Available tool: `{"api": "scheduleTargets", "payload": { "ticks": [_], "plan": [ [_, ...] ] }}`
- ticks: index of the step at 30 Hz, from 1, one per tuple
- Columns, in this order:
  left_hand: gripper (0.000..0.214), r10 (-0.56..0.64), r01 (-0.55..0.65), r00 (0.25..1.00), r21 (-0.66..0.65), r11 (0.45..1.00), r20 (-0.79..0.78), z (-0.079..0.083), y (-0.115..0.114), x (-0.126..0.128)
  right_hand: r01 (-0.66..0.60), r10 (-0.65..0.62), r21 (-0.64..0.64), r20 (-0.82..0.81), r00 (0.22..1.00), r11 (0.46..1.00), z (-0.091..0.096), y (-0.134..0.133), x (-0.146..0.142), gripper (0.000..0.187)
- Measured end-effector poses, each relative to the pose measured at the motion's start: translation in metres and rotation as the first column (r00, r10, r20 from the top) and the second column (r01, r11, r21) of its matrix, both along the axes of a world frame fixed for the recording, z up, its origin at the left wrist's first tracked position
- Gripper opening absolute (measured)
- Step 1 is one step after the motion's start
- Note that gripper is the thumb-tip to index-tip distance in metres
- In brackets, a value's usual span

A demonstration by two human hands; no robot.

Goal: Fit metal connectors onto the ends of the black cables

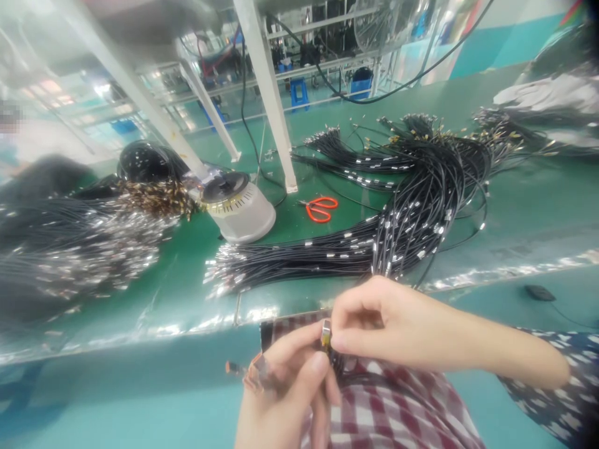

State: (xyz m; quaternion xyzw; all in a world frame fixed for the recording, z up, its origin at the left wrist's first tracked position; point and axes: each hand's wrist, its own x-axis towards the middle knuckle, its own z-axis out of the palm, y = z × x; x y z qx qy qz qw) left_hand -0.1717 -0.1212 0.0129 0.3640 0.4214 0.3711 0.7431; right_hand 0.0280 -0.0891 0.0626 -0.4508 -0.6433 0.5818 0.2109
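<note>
Above my lap, my left hand (299, 380) is closed round a black cable's end, with a small silver-and-yellow cable connector (326, 333) between its fingertips. Something clear and copper-coloured (256, 373) is on the back of that hand, with a dark-tipped piece sticking out to the left. My right hand (384, 321) is pinched beside the connector, its fingertips against it; what lies inside the pinch is hidden. Black cable runs below both hands across the checked cloth on my lap.
Bundles of black cables (309, 255) with metal ends spread across the green table (299, 296). Orange-handled snips (321, 209) lie behind them, near a white round device with a dial (246, 212). White posts (271, 93) stand on the tabletop. More cables (84, 243) pile up at left.
</note>
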Motion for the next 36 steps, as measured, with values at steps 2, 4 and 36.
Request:
{"api": "scheduleTargets", "payload": {
  "ticks": [2, 4, 36],
  "plan": [
    [0.028, 0.002, -0.002, 1.000, 0.002, 1.000, -0.002, 0.000, 0.000, 0.000, 0.006, -0.006, -0.009, -0.001, 1.000, 1.000, 0.001, 0.000, -0.001, 0.016],
    [0.028, 0.007, -0.007, 1.000, 0.000, 1.000, -0.004, 0.000, 0.000, 0.000, 0.015, -0.015, -0.018, -0.001, 1.000, 1.000, 0.001, 0.000, -0.002, 0.015],
    [0.021, 0.407, -0.409, 0.909, -0.004, 0.913, -0.086, 0.010, 0.004, 0.000, 0.358, -0.393, -0.173, -0.245, 0.887, 0.917, -0.032, -0.010, -0.033, 0.021]
  ]
}}
